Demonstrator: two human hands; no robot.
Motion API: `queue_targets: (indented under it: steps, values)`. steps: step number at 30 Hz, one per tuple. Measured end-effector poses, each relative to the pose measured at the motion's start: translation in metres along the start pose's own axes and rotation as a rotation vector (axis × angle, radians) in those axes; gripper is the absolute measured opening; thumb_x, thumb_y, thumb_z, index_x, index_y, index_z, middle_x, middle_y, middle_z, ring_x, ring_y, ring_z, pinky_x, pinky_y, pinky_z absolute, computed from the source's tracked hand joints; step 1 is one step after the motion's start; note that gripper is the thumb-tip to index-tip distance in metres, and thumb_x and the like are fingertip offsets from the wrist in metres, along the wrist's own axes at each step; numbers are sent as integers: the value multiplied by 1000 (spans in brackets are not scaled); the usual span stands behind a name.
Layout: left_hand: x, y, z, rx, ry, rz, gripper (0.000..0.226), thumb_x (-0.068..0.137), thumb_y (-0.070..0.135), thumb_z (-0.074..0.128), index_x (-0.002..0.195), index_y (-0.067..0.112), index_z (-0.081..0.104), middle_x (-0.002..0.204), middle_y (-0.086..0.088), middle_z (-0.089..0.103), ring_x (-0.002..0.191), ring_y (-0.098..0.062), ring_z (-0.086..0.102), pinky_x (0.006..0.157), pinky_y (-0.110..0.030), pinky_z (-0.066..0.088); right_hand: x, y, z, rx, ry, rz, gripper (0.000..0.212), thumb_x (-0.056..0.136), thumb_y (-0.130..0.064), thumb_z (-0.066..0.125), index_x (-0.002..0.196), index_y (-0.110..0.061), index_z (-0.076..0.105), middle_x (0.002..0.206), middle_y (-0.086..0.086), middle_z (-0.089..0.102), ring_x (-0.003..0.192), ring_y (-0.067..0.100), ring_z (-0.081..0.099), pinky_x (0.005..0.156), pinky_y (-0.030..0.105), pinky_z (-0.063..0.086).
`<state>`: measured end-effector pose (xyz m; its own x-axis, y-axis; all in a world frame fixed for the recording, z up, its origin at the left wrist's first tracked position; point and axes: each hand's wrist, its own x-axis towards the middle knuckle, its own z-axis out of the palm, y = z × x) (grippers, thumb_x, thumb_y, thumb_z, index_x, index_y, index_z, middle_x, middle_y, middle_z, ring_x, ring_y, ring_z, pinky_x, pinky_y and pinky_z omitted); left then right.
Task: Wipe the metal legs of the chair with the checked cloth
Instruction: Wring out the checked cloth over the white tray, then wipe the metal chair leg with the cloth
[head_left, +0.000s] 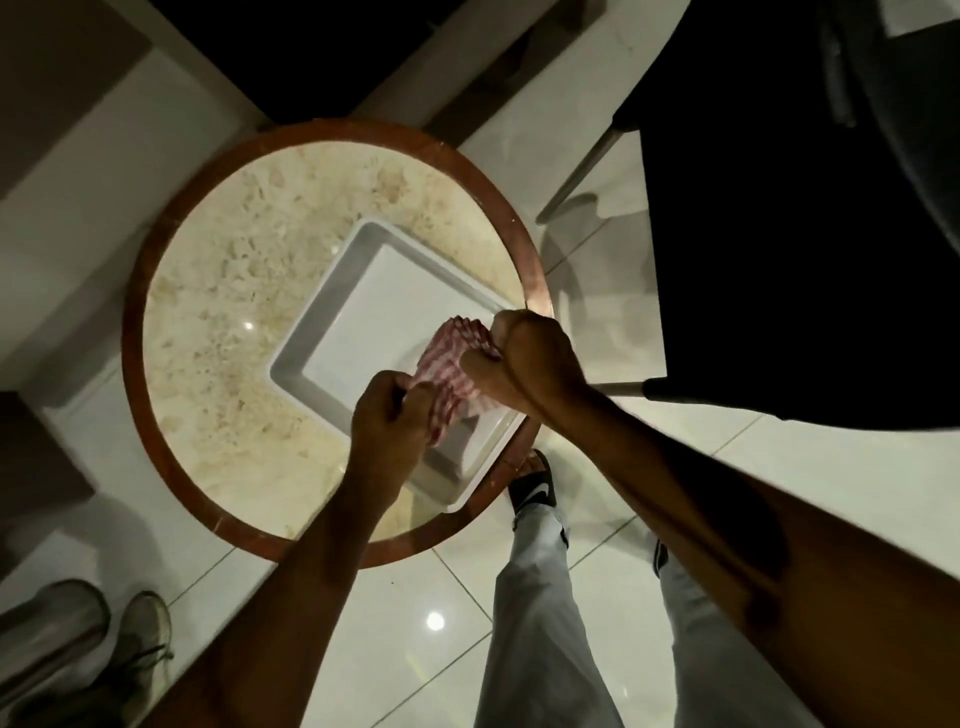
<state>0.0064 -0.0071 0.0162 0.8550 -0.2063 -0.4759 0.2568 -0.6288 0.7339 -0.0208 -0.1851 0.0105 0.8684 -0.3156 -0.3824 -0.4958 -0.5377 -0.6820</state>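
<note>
Both hands gripping checked cloth (451, 370) over white tray (332, 312)

L hand (387, 418) & R hand (524, 358) fingers curled tight on opposite ends of cloth, bunched betw. them. Tray under fingers, on round table (218, 291). Chair (779, 260) w/ metal legs (584, 174) just right of R fingers.

Checked cloth (451, 370): red-and-white, bunched and twisted, stretched between my two fists, held above white tray on table. Chair (800, 234): black seat, off to right on tiled floor. I can make out two metal legs (582, 174), pale, slim, one angling away, other poking out near cloth. Cloth not touching them.
</note>
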Motion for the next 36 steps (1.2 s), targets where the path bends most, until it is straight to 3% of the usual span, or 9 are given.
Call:
queue_targets:
  steps: [5, 10, 13, 15, 17, 21, 26, 32, 36]
  values:
    - [-46, 37, 5, -306, -251, -81, 12, 78, 34, 72, 78, 28, 61, 68, 11, 70, 66, -7, 70, 53, -19, 54, -76, 31, -41, 485, 115, 82, 29, 79, -25, 61, 59, -14, 43, 51, -6, 40, 50, 5, 40, 48, 14, 33]
    - [-81, 66, 77, -432, -371, -197, 26, 83, 2, 75, 92, 23, 61, 91, -20, 69, 88, -37, 67, 81, -50, 58, -140, 98, -74, 1075, 114, 315, 46, 69, -28, 68, 87, 10, 50, 82, 32, 58, 78, 31, 60, 70, 48, 52]
    - [-92, 78, 124, -203, -452, -60, 31, 86, -7, 69, 84, 23, 61, 83, -9, 65, 76, -23, 62, 59, -28, 57, -166, 142, -91, 1008, 68, 319, 13, 80, -35, 66, 87, -24, 65, 83, 0, 75, 81, 14, 72, 63, 35, 59]
    - [-102, 85, 153, -77, -515, 2, 34, 86, -7, 68, 82, 27, 62, 75, 7, 66, 67, -9, 63, 50, -19, 52, -185, 170, -101, 1011, 41, 332, 10, 88, -35, 64, 90, -25, 62, 87, 1, 73, 83, 12, 71, 66, 39, 59]
    - [-119, 92, 191, 18, -604, -20, 35, 86, -3, 70, 85, 31, 64, 74, 13, 71, 68, -7, 67, 50, -19, 52, -213, 207, -117, 1072, 70, 335, 23, 91, -26, 59, 106, -9, 58, 101, 18, 70, 93, 21, 68, 78, 49, 57]
    - [-148, 109, 264, 34, -661, -190, 47, 83, -1, 75, 118, 27, 61, 99, 6, 76, 84, -10, 76, 62, -23, 60, -253, 280, -150, 1311, 131, 478, 56, 77, -23, 60, 132, -19, 51, 100, 6, 73, 86, 20, 71, 63, 32, 56]
    - [-183, 154, 372, 195, -709, -266, 11, 91, 6, 66, 101, 10, 71, 95, -12, 80, 83, -22, 77, 70, -32, 61, -293, 363, -196, 1664, 367, 564, 95, 58, -37, 92, 137, -11, 45, 106, 11, 75, 100, 31, 72, 73, 39, 56]
    - [-205, 218, 497, 125, -879, -397, 13, 92, 6, 67, 103, 3, 69, 95, -14, 81, 88, -24, 77, 66, -32, 64, -309, 424, -239, 2046, 724, 363, 52, 90, -28, 66, 131, 3, 56, 124, 24, 63, 115, 38, 62, 102, 51, 49]
    - [-214, 230, 560, 242, -930, -341, 13, 93, 10, 65, 104, 4, 68, 91, -12, 80, 84, -21, 77, 66, -31, 64, -299, 462, -257, 2258, 816, 424, 48, 90, -8, 61, 135, 7, 51, 123, 28, 62, 109, 40, 65, 102, 55, 48]
